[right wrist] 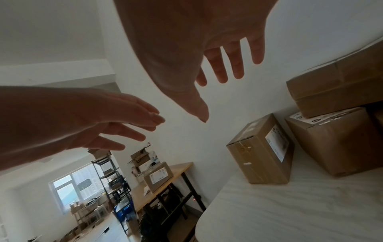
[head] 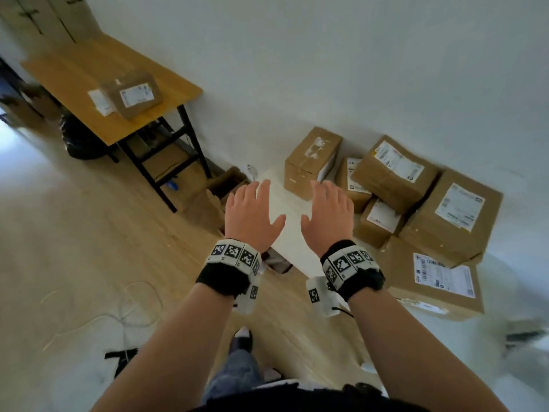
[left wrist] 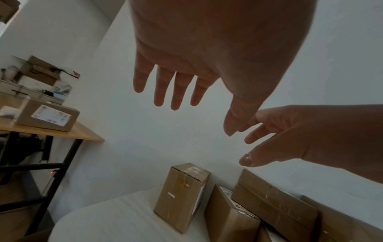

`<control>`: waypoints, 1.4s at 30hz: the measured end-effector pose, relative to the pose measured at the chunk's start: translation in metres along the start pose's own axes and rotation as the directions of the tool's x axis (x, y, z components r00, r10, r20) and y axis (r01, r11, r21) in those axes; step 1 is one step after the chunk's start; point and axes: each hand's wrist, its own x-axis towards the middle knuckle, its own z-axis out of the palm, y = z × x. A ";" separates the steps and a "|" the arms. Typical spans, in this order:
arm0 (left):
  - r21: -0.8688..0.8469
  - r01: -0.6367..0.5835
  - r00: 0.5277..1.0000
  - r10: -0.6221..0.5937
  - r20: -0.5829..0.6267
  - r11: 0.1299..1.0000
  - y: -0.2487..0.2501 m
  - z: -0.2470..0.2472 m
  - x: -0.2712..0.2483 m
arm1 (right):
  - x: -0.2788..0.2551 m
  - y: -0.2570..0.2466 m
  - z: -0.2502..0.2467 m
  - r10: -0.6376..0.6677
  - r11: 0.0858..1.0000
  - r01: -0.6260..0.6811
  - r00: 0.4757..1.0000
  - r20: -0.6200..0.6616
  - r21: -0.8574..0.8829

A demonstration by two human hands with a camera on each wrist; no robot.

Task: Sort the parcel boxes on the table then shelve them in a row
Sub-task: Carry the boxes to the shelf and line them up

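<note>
Our left hand [head: 252, 214] and right hand [head: 328, 215] hover empty, fingers spread. Centre-frame upright box [head: 312, 162] looks rigid, light; we should grip opposite sides.

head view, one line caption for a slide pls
Both open hands reach toward an upright parcel box on the white table.

Brown cardboard parcel boxes [head: 416, 209] with white shipping labels are heaped on the white table [head: 285, 209] toward 3 o'clock. One tall box [head: 312, 162] stands upright alone at 12 o'clock, against the wall.
</note>
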 end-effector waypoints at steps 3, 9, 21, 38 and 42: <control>-0.014 -0.042 0.999 0.042 0.020 0.999 -0.007 0.015 0.040 | 0.029 0.005 0.014 0.066 0.998 -0.065 0.998 0.011 -0.020; -0.053 -0.191 0.980 0.193 0.048 0.980 -0.015 0.050 0.134 | 0.098 0.013 0.049 0.216 0.975 -0.215 0.976 0.005 -0.056; -0.140 -0.346 0.854 0.373 0.363 0.928 -0.005 0.121 0.279 | 0.190 0.017 0.117 0.533 0.846 -0.513 0.809 0.247 -0.146; -0.132 -0.164 0.847 0.208 0.489 0.978 0.009 0.144 0.306 | 0.214 0.004 0.125 0.520 0.818 -0.563 0.811 0.269 0.118; -0.179 -0.158 0.872 0.222 0.437 0.971 -0.001 0.133 0.308 | 0.215 -0.006 0.117 0.507 0.823 -0.542 0.836 0.210 0.170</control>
